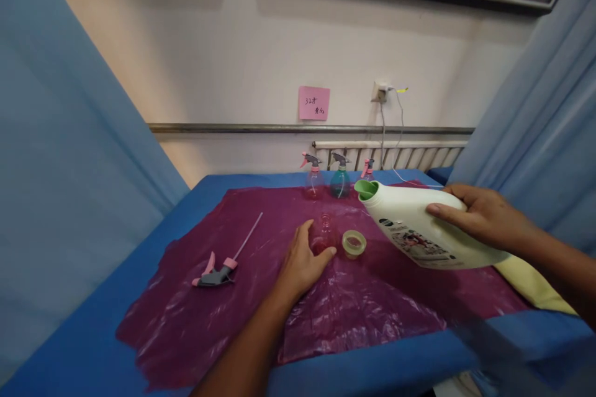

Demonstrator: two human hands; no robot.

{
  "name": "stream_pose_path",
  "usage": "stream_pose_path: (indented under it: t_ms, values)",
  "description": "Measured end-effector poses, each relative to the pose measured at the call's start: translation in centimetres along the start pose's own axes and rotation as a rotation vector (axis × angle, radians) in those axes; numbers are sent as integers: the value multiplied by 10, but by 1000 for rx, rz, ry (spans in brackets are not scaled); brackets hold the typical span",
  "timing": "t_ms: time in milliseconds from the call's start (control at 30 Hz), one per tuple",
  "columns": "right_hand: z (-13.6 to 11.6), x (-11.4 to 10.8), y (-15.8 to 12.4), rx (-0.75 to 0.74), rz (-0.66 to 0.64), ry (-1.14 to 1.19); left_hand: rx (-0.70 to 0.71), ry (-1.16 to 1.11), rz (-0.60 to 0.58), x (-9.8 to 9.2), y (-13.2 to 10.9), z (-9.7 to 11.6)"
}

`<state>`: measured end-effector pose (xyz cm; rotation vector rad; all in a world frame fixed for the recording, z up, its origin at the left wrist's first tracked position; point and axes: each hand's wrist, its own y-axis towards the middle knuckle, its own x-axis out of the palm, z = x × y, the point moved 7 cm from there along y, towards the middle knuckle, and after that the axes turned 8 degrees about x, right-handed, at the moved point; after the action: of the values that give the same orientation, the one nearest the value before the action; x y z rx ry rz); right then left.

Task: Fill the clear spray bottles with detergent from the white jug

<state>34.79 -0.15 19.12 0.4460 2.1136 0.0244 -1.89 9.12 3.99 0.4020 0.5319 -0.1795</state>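
Note:
In my right hand (484, 214) is a large pale jug (419, 217) with a printed label, tipped nearly onto its side. Its green spout (365, 189) points left, above and to the right of a small clear pink spray bottle (325, 232) that stands upright without its head. My left hand (302, 257) curls around the lower part of that bottle, thumb in front. A translucent yellowish cap (354, 244) sits just right of the bottle. Off to the left lies a grey and pink trigger sprayer head (216, 274) with its thin tube.
Behind stand several spray bottles with heads on, including a pink one (314, 180) and a teal one (340, 181). Crumpled purple plastic sheeting (186, 316) covers a blue-covered bed (69, 335). A yellow cloth (535, 285) lies at right. Blue curtains (69, 136) hang on both sides.

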Motion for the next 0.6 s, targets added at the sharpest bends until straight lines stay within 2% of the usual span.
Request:
stream_pose_path:
  t_ms: [300,600]
  values:
    - [-35,11,9,-176,-145,-230,-7,-15,-24,8,1,10]
    - [-56,15,23,-244,-214,-342,-24,0,-86,10,-2,12]
